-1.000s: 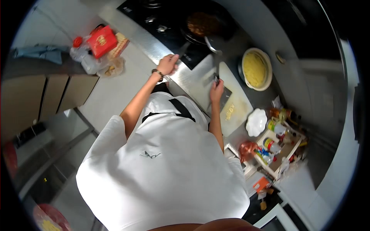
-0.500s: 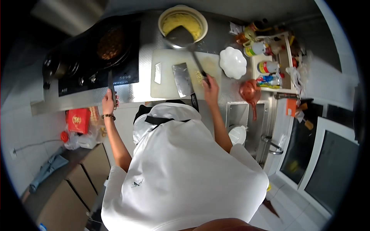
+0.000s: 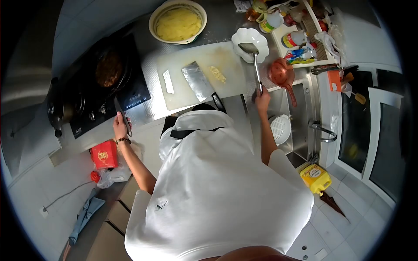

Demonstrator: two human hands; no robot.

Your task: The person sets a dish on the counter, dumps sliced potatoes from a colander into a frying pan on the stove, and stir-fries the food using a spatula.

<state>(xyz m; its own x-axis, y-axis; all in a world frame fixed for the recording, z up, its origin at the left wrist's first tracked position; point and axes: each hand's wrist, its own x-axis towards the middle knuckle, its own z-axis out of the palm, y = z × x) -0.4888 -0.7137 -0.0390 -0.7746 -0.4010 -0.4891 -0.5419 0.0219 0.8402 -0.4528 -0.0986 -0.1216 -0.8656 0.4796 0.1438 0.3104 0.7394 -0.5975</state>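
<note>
My left hand [image 3: 122, 126] is closed around the handle [image 3: 121, 113] of a dark frying pan [image 3: 114, 85] on the stove. Brown food [image 3: 108, 69] lies in the pan. My right hand [image 3: 262, 101] grips a long-handled metal spatula [image 3: 257, 69], its head over or inside a white scalloped bowl [image 3: 239, 38]; whether it touches the bowl I cannot tell. Between my hands, a cleaver [image 3: 198, 81] and a small pile of chopped pale pieces [image 3: 217, 74] rest on the white cutting board [image 3: 178, 98].
A basket [image 3: 153, 30] of yellow slices stands behind the board. The red ladle-like dipper [image 3: 281, 71] sits beside the sink [image 3: 300, 152], which holds a white strainer [image 3: 280, 129]. Bottles [image 3: 294, 39] crowd a rack at the back right. A pot [image 3: 61, 111] is at the far left.
My right hand has moved the spatula from above the yellow slices to the white bowl, going right. My left hand stays on the pan handle. The view has turned and shifted.
</note>
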